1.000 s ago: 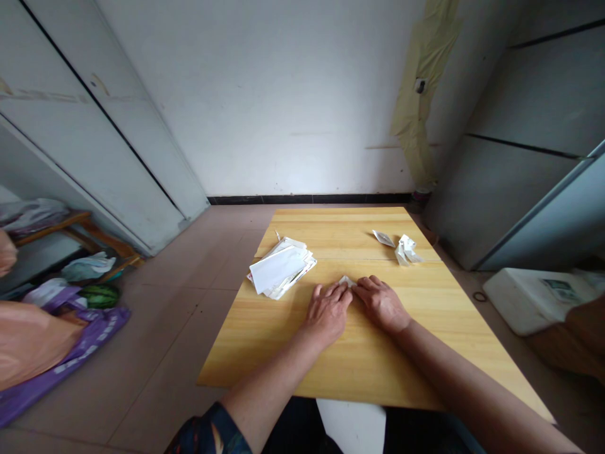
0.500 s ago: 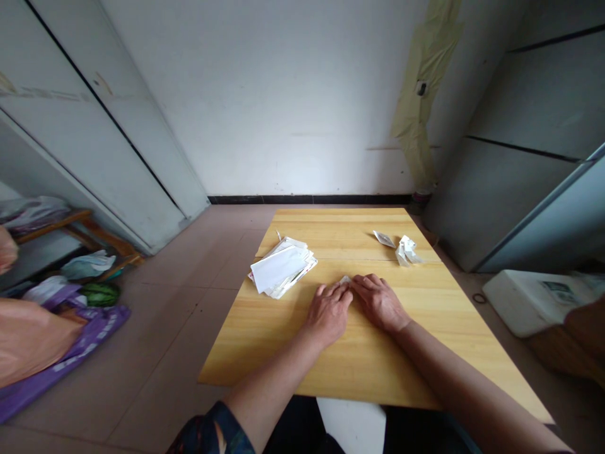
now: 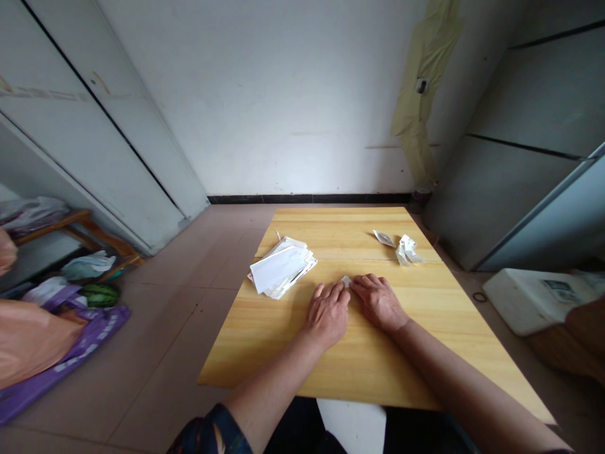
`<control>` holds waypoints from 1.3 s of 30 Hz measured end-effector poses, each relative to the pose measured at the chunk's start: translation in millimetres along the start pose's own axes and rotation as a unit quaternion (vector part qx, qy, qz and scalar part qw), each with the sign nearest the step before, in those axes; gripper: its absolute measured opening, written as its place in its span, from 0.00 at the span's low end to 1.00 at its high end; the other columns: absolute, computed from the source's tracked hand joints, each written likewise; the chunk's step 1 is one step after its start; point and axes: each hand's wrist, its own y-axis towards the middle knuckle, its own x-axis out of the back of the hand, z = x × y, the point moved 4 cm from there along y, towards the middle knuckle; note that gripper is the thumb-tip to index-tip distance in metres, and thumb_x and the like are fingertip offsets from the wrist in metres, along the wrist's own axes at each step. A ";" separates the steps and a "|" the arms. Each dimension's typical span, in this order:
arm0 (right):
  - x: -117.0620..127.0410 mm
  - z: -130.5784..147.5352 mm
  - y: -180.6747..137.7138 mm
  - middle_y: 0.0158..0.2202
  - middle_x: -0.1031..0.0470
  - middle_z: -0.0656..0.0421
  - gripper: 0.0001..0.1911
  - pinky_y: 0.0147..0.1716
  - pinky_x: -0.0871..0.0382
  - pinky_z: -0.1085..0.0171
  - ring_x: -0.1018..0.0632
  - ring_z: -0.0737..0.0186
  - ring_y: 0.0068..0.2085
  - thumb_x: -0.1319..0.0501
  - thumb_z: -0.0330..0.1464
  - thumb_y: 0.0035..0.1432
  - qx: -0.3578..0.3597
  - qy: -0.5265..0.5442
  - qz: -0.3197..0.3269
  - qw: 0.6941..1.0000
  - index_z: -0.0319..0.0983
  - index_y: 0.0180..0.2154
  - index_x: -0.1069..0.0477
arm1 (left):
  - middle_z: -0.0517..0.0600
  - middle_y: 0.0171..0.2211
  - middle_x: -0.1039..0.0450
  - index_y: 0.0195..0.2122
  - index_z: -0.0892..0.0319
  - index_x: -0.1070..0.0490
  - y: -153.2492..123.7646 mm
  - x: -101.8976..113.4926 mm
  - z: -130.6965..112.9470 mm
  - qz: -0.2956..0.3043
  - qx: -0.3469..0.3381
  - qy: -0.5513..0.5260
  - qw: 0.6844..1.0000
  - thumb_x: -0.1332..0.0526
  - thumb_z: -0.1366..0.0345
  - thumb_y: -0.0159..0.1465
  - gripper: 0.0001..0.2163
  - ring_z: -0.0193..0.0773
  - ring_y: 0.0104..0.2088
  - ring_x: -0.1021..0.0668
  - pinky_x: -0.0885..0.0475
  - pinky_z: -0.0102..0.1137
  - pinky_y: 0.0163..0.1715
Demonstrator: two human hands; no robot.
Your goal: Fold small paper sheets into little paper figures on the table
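head-worn view, looking forward and down, close above a wooden table (image 3: 265, 340), left hand (image 3: 327, 314) and right hand (image 3: 379, 304) near centre, white wall (image 3: 265, 107) beyond

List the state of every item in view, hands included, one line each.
Left hand, palm down on the table, fingers at the folded paper
Right hand, palm down on the table, fingers at the folded paper
Small folded white paper, folded, partly covered by both hands
Stack of white papers, loose and uneven
Crumpled white paper, creased, lying on the table
Paper slip, lying flat
Watermelon, whole
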 end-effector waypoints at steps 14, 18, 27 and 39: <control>-5.5 -2.9 0.6 0.48 0.27 0.53 0.12 0.43 0.41 0.60 0.31 0.56 0.46 0.44 0.30 0.62 0.006 0.006 -0.013 1.000 0.40 0.46 0.28 | 0.55 0.62 0.41 0.62 0.59 0.49 9.3 -9.1 8.5 0.043 -0.053 -0.059 0.996 0.48 0.67 0.63 0.26 0.41 0.63 0.40 0.53 0.44 0.64; -6.8 -3.7 -0.5 0.49 0.28 0.52 0.11 0.43 0.41 0.60 0.31 0.56 0.47 0.44 0.29 0.61 0.001 0.000 -0.018 1.000 0.39 0.45 0.27 | 0.53 0.64 0.45 0.64 0.57 0.51 14.4 -12.8 17.2 0.092 -0.070 -0.052 0.992 0.49 0.61 0.65 0.26 0.40 0.64 0.42 0.56 0.44 0.65; -1.9 -0.5 -1.1 0.49 0.28 0.51 0.17 0.43 0.41 0.59 0.31 0.54 0.47 0.41 0.31 0.60 0.006 0.005 -0.001 1.000 0.40 0.51 0.31 | 0.52 0.67 0.53 0.66 0.57 0.58 9.1 -23.2 24.0 0.113 -0.047 -0.019 0.992 0.55 0.49 0.67 0.30 0.43 0.66 0.50 0.59 0.49 0.64; -2.9 -3.4 -5.0 0.48 0.26 0.50 0.16 0.44 0.38 0.59 0.30 0.54 0.46 0.43 0.28 0.59 0.022 0.019 -0.015 0.999 0.36 0.49 0.29 | 0.53 0.67 0.55 0.67 0.56 0.58 10.2 -19.9 23.7 0.151 -0.031 -0.006 0.988 0.55 0.46 0.66 0.32 0.49 0.67 0.52 0.59 0.56 0.62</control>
